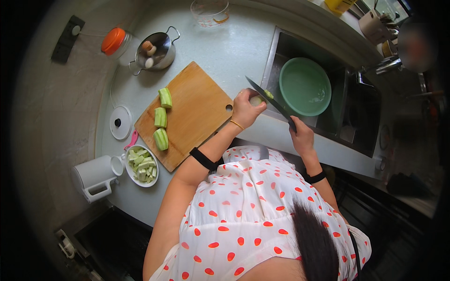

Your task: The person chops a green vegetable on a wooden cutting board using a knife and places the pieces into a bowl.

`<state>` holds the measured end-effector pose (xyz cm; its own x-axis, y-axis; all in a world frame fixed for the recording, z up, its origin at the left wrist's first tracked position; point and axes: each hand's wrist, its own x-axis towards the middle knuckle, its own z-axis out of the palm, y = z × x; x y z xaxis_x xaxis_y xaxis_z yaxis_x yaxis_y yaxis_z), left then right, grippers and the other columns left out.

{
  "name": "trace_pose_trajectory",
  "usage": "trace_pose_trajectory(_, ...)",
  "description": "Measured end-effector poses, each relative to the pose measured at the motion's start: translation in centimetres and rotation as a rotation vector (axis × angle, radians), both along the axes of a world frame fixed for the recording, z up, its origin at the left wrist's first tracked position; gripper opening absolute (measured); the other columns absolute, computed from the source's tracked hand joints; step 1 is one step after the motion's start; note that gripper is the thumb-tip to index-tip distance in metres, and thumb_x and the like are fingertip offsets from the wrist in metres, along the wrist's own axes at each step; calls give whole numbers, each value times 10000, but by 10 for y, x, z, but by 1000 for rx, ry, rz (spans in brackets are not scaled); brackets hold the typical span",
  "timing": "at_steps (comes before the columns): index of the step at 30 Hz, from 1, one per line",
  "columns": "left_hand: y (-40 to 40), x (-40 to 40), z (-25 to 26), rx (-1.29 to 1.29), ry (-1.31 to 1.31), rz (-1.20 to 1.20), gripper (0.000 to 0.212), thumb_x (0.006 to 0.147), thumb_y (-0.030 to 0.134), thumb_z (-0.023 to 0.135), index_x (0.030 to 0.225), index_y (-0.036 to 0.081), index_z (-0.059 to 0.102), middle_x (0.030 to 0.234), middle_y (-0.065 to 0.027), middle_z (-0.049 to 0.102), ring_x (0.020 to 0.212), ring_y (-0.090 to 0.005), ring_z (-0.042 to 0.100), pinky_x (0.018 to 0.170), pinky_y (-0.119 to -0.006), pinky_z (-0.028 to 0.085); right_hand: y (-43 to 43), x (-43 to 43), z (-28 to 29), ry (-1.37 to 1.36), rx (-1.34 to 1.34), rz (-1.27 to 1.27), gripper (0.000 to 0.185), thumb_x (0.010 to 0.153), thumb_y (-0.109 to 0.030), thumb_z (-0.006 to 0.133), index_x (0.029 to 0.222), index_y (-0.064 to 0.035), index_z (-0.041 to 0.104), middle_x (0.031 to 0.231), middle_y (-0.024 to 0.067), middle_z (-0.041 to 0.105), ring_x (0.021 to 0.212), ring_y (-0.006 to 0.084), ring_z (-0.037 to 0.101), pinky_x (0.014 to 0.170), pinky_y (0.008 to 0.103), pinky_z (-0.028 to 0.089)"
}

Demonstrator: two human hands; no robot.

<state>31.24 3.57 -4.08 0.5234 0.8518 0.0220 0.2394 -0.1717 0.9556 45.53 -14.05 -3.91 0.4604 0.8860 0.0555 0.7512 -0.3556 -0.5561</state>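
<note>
My left hand (pixel 246 109) grips a pale green vegetable piece (pixel 256 101) between thumb and fingers, just past the right corner of the wooden cutting board (pixel 197 109). My right hand (pixel 303 136) is closed around the handle of a dark-bladed kitchen knife (pixel 276 103), whose blade crosses right beside the piece. A bit of green peel or flesh (pixel 269 94) clings near the blade. My fingers partly hide the held piece. On the board's left side lie three peeled gourd chunks with green streaks, the farthest chunk (pixel 165 97) standing slightly apart.
A white dish (pixel 157 175) holds cut green pieces, close to a white electric kettle (pixel 93 175) and a white lid (pixel 120 123). Beyond the board stand a steel pot (pixel 165 58), an orange-lidded jar (pixel 114 41) and a clear bowl (pixel 207 15). A green basin (pixel 305 86) sits in the sink (pixel 277 58).
</note>
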Motion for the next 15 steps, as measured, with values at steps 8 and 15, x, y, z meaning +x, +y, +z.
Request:
trace_pose_trajectory(8, 4, 17, -15, 9, 18, -99, 282, 711, 77, 706, 948, -3, 578, 964, -58, 559, 775, -113, 567, 675, -250, 477, -46, 38, -8, 71, -89, -247, 356, 759, -126, 586, 1115, -123, 573, 955, 153, 630, 865, 343, 601, 729, 409, 478)
trace_pose_trajectory(15, -2, 33, -9, 8, -40, -54, 318, 648, 49, 714, 927, 25, 564, 892, -81, 566, 806, -200, 573, 689, -287, 476, -6, 7, 27, 219, 149, -92, 306, 785, -95, 602, 1090, -98, 568, 867, 132, 625, 750, 334, 605, 635, 372, 482)
